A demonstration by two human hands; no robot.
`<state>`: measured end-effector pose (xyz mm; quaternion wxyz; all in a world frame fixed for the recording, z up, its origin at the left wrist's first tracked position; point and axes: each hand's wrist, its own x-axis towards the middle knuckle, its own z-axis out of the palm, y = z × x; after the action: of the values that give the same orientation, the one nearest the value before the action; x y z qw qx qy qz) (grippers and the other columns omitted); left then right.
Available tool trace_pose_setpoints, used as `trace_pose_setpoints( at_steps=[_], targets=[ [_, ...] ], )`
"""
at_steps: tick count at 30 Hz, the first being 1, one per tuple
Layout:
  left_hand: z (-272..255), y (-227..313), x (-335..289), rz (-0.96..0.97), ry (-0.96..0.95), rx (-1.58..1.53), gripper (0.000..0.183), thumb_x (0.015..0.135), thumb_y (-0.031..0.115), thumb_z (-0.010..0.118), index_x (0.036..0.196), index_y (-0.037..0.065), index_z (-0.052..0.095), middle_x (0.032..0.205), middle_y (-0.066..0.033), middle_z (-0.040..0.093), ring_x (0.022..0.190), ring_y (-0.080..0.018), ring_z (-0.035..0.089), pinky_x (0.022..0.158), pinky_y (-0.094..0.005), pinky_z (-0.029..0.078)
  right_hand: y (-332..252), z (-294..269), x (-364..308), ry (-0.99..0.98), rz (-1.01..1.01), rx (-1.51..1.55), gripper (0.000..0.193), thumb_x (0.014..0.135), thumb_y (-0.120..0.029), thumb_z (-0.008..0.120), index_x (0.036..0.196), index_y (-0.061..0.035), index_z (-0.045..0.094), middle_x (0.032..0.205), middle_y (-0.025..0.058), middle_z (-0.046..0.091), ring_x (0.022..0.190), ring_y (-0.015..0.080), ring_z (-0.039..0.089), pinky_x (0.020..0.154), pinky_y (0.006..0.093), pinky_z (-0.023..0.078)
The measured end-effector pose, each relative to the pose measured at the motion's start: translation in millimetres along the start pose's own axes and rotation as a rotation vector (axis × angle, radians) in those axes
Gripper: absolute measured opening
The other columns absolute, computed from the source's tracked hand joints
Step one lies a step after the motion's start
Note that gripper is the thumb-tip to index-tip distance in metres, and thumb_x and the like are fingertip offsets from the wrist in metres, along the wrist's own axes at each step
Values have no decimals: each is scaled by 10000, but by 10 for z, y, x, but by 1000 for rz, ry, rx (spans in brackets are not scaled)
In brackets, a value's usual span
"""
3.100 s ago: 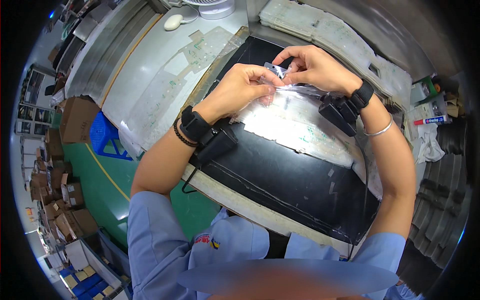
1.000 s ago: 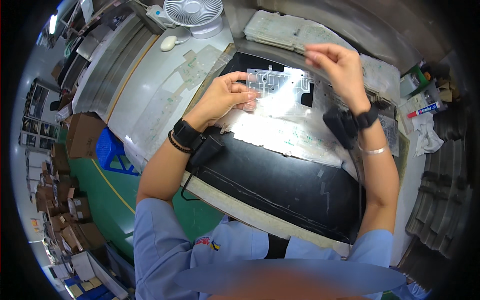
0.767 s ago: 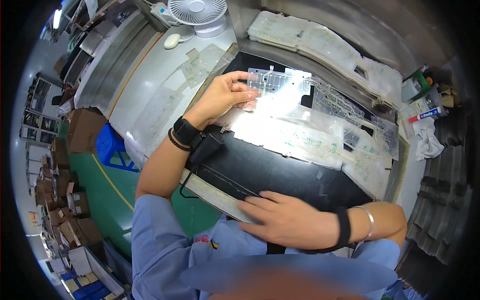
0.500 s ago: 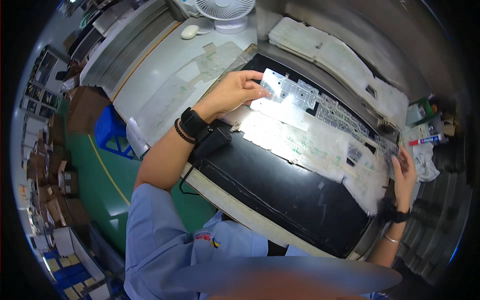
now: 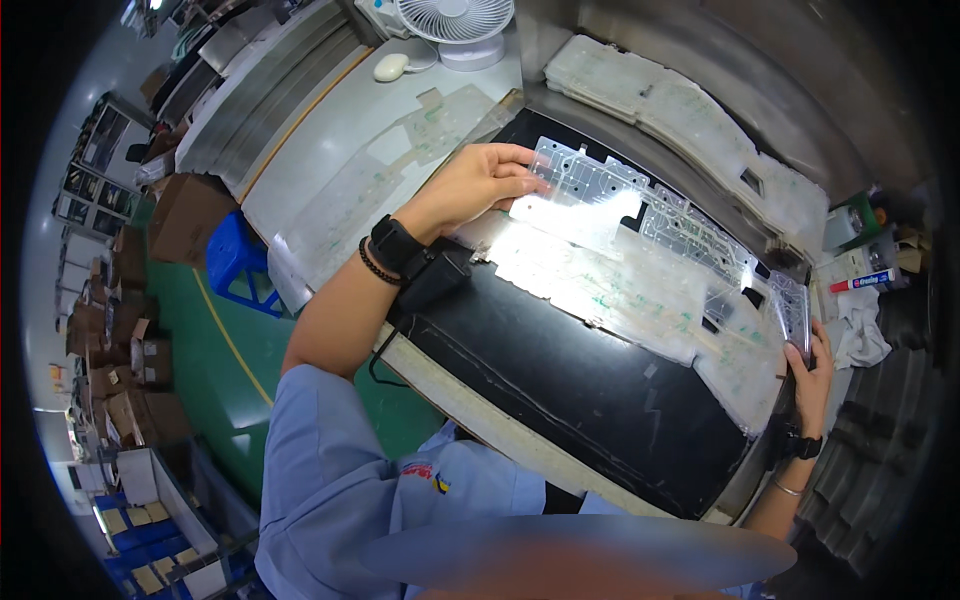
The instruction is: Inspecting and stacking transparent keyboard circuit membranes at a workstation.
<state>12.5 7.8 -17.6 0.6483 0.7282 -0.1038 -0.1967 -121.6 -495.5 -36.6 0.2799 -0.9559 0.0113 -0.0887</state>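
A long clear plastic sheet (image 5: 692, 228) with fine line patterns, small holes and cut-outs stretches across the bench, shining under the light. My left hand (image 5: 480, 188) pinches its left end between thumb and fingers. At the other end, my right hand (image 5: 812, 368) is closed on the sheet's edge, and that end is bent upward. Under and in front of the sheet lies a whitish translucent layered piece (image 5: 640, 305) with green marks and cut-outs. It rests on a black work surface (image 5: 560, 370).
Behind the work surface lies a stack of whitish shaped sheets (image 5: 660, 95). More translucent sheets (image 5: 350, 185) are on the left table, near a white fan (image 5: 458, 20) and a computer mouse (image 5: 391, 67). A red-and-white tube (image 5: 863, 281) and white cloth (image 5: 862, 335) sit at right.
My right hand has closed on the right end of the clear sheet, which now tilts up. My left hand keeps its pinch. The view has shifted slightly.
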Motion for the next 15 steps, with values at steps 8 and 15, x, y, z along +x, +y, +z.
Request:
trace_pose_setpoints(
  at_steps=[8,15],
  targets=[
    [10,51,-55,21,13,-90,242,852,69,537,1086,6,531,968,-104,622,780,-99,603,678,-197,496,-257,-117,-155,101,339,771,430,818,-94,602,1205,-14,431,834,17,583,702,76,539,670,207,429],
    [30,111,-83,41,22,-97,256,853,65,536,1099,-6,522,988,-120,615,778,-113,611,696,-211,507,-58,-153,-226,116,347,919,306,885,-172,520,1156,-42,464,868,2,570,765,80,543,686,223,431]
  ],
)
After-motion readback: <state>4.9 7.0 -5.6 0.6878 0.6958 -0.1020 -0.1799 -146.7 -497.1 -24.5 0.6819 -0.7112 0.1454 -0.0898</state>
